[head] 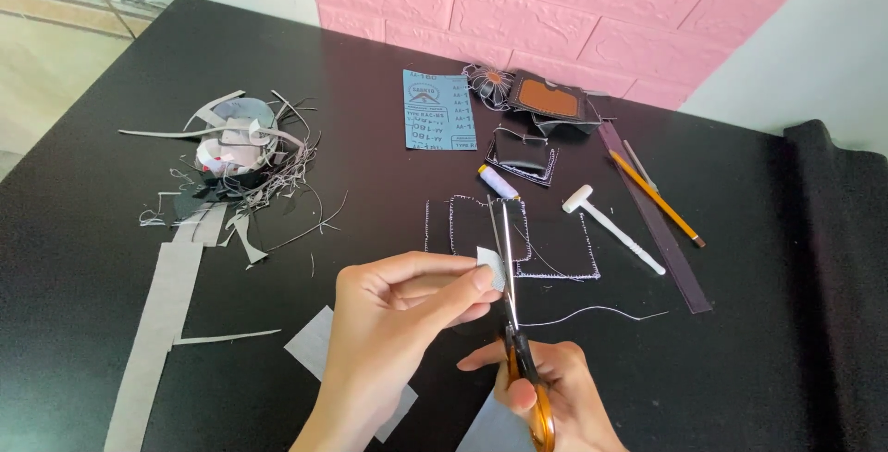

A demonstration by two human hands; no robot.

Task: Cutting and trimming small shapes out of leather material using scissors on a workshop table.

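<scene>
- Lying along the lower left of the frame: a long grey strip of material [153, 341] on the black table top [83, 230], with a thin grey sliver just beside it.
- Upper left: a heap of grey and black offcuts and thread-like trimmings [236, 151], loosely piled.
- Lower centre-left: a flat grey rectangular piece [310, 346], partly hidden under the left forearm.
- Lower centre: left hand [407, 295], fingers closed in a pinch on a small pale grey scrap [491, 265] held just above the table.
- Centre: orange-handled scissors with steel blades [513, 304], blades pointing up the frame and nearly shut, the edge touching the small scrap.
- Bottom centre: right hand [546, 392], closed around the scissor handles, thumb through a loop.
- Centre, behind the blades: black leather panels edged with white stitching [555, 244], flat on the table; a loose white thread [601, 311] trails lower right of them.
- Upper centre: a blue printed sandpaper sheet [439, 110].
- Centre: a small spool of white thread with a yellow end [498, 181].
- Upper centre-right: a black wallet-like piece with a brown patch [550, 102]; a second black stitched piece [521, 156] below it.
- Centre-right: a small white mallet [610, 225].
- Right: a dark ruler-like strip [657, 221] and a yellow pencil [655, 198], lying diagonally.
- Top: a pink brick-pattern wall [573, 8].
</scene>
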